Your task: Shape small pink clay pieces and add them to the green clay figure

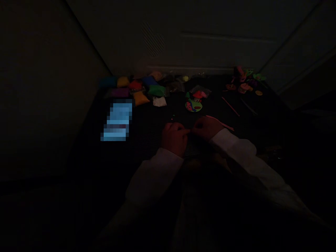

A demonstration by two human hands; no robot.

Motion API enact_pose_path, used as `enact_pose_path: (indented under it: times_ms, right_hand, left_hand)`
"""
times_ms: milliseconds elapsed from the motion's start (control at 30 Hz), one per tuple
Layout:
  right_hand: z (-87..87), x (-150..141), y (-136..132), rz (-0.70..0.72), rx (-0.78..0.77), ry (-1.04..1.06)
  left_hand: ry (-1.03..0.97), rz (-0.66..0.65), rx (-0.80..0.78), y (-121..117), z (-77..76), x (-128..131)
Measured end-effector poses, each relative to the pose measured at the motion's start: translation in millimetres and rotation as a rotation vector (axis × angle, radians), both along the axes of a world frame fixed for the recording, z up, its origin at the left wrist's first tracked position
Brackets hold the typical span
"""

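Observation:
The room is very dark. Near the table's front middle, my left hand (174, 139) is closed, with its fingers curled and a fingertip pointing at the other hand. My right hand (207, 128) is closed in a pinch and almost meets it. Whatever sits between the fingertips is too small and dim to make out. A thin pink stick-like tool (228, 126) lies by my right hand, partly hidden behind it. Beyond the hands is a round green clay piece (193, 106) with coloured shapes and a small red-topped figure. Tiny bits (172, 119) lie just past my left hand.
Several coloured clay packets (156, 91) are grouped at the back left. A lit, blurred screen (117, 121) lies at the left. Small clay figures (244, 87) stand at the back right, with a pink stick (230, 106) in front. A pale panel (210, 52) rises behind the table.

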State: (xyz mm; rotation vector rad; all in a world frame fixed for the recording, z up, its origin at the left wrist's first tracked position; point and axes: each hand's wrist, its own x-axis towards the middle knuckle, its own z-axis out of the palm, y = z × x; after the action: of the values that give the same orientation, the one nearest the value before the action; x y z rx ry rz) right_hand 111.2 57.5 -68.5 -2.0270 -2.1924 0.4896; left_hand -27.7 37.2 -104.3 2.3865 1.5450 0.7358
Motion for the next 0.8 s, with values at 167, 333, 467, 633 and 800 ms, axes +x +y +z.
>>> enact_pose_path:
  times_ms: [167,333,467,633,800]
  right_hand:
    - [1.8,2.3,0.0,-0.013,0.024,0.02]
    - [-2.2,16.9,-9.5,0.036,0.135,0.18]
    - [-13.5,25.0,-24.5,0.185,0.264,0.242]
    - [-20.5,22.7,-34.3,0.217,0.268,0.111]
    - [-19.4,20.5,-34.6,0.247,0.295,0.036]
  left_hand:
    - [0.023,-0.002,0.021,-1.1,1.5,0.4]
    - [0.015,-0.01,-0.006,-1.9,3.5,0.6]
    - [0.014,-0.01,0.002,-2.1,2.9,0.5]
    - [0.007,-0.004,0.044,-1.5,-0.7,-0.1]
    - [0.008,-0.024,0.056,0.7,-2.0,-1.1]
